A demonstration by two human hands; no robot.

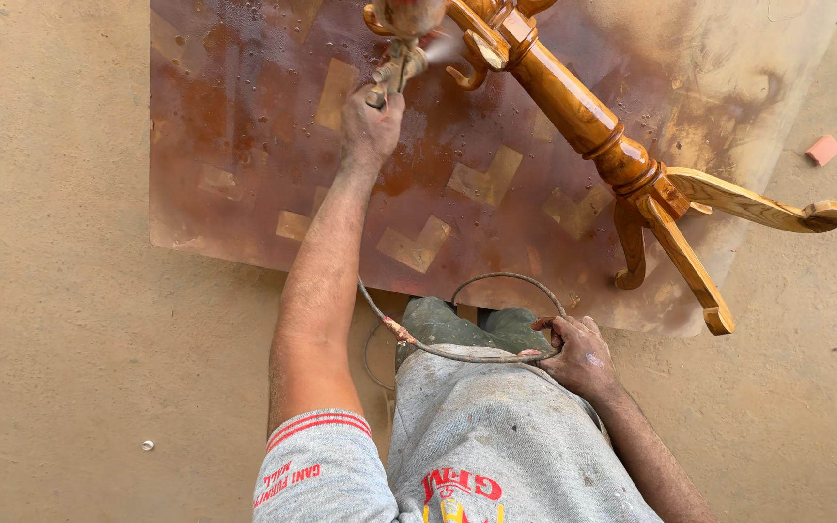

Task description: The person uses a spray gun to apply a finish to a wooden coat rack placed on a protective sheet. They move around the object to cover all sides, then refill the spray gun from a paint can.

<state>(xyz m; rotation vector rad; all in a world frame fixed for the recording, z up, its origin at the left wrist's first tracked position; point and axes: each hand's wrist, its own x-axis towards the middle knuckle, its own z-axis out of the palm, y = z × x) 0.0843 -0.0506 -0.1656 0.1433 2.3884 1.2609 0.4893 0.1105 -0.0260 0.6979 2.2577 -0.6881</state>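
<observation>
Grey short-sleeved shirt [496,446] (red-striped cuff, red print), dusty grey trousers, bare forearms.

The sandy floor [60,320] lies open to the left of the stained board [244,165], bare but for a small pale cap [148,446]. Over the board, the varnished wooden stand [573,107] slants from top centre to right, its curved legs [728,208] spreading past the board's edge and blocking that side. A looped hose [496,291] crosses between the left hand [370,126] and right hand [578,353]. A pink block [823,149] sits far right.
</observation>
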